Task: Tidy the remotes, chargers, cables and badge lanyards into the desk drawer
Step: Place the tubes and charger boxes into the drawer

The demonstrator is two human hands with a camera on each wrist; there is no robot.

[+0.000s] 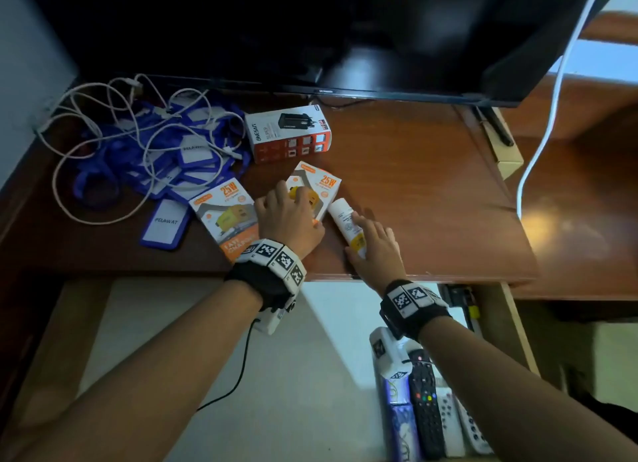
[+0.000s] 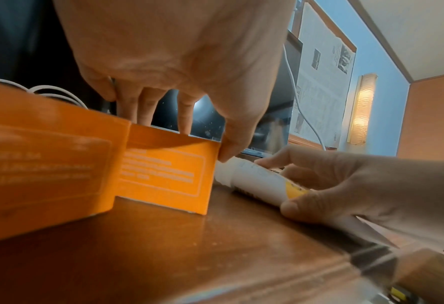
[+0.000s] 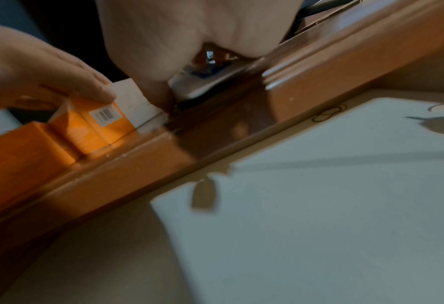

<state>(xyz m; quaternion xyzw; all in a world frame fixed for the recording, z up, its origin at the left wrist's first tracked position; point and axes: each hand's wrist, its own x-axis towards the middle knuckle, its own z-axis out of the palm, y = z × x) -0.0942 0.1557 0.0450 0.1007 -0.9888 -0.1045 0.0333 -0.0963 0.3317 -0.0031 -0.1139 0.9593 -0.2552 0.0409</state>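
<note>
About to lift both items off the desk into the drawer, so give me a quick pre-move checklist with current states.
1. Left hand gripping the 25W charger box: ok, fingers over the top, thumb on its side.
2. Right hand holding the white tube: ok, fingers curl around it.
3. Tube clear of the box: cannot tell, they lie very close.
4. Drawer open: ok, remotes already inside.
5. Free drawer space: ok, its left part looks bare.
6. White cable tangle clear of the lift: ok, far left.

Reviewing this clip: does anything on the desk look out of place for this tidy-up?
Yes. The right hand grips a white tube with a yellow band, lying beside the charger box that the left hand holds. It looks like a toiletry, not a remote, charger, cable or lanyard.
</note>
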